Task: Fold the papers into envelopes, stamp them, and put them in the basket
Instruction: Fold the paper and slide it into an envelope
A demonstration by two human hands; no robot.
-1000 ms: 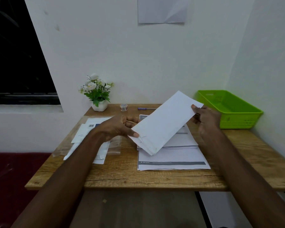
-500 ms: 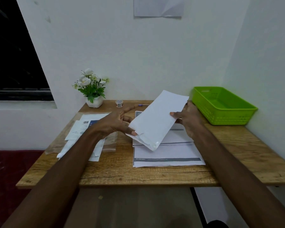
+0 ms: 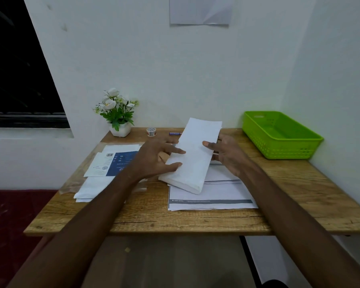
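1. Wood-grain table [image 3: 195, 223] is running across the nearest part of your view, and both of your forearms are reaching over its front edge.
2. White printed sheets [image 3: 212, 196] are lying in a loose stack near the table's front, the lowest one showing a dark band along its near edge.
3. You are holding a folded white paper [image 3: 193, 161] above that stack, its long side running away from you and tilting slightly to the right; its near end is hanging over the sheets.
4. Your left hand [image 3: 154, 161] is gripping the paper's left edge near its lower end, thumb and a finger lying on its upper face, the rest of the hand beside it.
5. Your right hand [image 3: 227, 154] is gripping the right edge about halfway up, thumb resting on top and the fingers reaching behind the paper, so the paper is sitting between your two hands.
6. To your left, a blue-and-white leaflet [image 3: 114, 163] is lying on more white paper and a clear plastic sleeve.
7. Farther back, a small roll of tape [image 3: 151, 132] and a purple pen [image 3: 175, 133] are sitting just beyond the paper's far end.
8. A white pot of flowers [image 3: 119, 115] is standing at the far left corner.
9. The green basket [image 3: 279, 146] is sitting at the far right, well apart from the paper.
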